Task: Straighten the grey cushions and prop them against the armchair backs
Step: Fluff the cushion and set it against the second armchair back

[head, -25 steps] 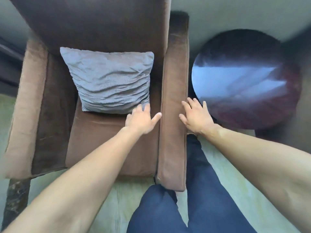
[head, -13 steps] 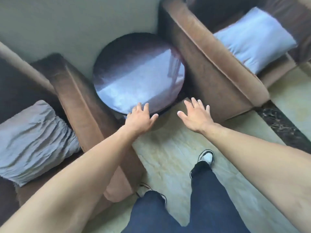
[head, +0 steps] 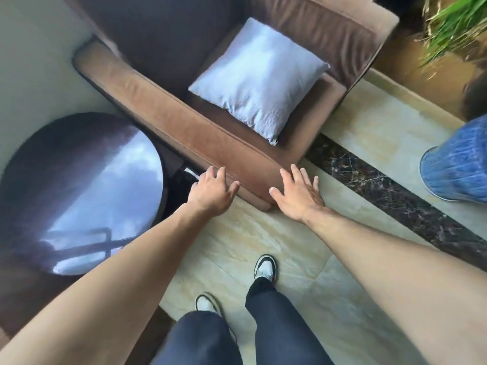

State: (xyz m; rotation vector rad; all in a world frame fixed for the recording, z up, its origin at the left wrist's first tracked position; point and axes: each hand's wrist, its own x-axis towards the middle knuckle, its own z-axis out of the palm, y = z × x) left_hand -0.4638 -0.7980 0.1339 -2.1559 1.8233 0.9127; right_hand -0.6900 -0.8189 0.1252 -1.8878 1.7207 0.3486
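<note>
A grey cushion (head: 259, 77) lies on the seat of a brown armchair (head: 184, 119), turned at an angle, its far corner near the dark backrest. My left hand (head: 212, 192) hovers by the front end of the near armrest, fingers spread and holding nothing. To its right, my right hand (head: 296, 193) is also spread and empty, just off the armrest's front corner. Both hands are well short of the cushion.
A round dark glossy side table (head: 79, 196) stands left of the armchair. A blue ceramic stool (head: 458, 167) sits at the right edge, with a potted plant (head: 453, 25) behind it. My legs and shoes stand on pale marble floor (head: 263, 241) with a dark strip.
My view has swung right from the first armchair, past the round table, to this second armchair. Both hands stayed spread and empty, now near its armrest.
</note>
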